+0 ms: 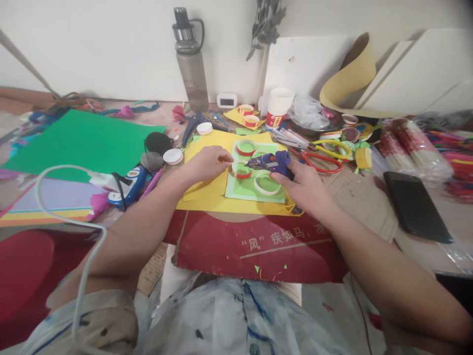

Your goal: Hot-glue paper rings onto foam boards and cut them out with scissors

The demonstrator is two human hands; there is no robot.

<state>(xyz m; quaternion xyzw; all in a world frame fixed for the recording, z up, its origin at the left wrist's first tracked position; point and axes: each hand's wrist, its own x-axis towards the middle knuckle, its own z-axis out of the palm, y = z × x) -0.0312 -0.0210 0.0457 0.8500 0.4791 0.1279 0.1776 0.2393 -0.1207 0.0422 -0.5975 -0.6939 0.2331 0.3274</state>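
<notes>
My right hand (305, 183) is wrapped round a blue glue gun (271, 162), its nozzle pointing left over a light green sheet (254, 195). My left hand (211, 162) hovers by the sheet's left edge, fingertips pinched together near the nozzle; whatever may be between them is too small to make out. Paper rings lie on the green sheet: a red-edged one (246, 148) at the back, a red one (242, 173) under the nozzle, and a pale one (266, 183) at the front right. Yellow paper (205, 185) lies beneath, on a red board (221, 246).
Scissors with yellow handles (334, 148) and red handles (321, 165) lie right of the rings. A black phone (417, 207) is further right. Behind stand a bottle (192, 74) and a paper cup (279, 108). A white cable (83, 276) crosses my left arm.
</notes>
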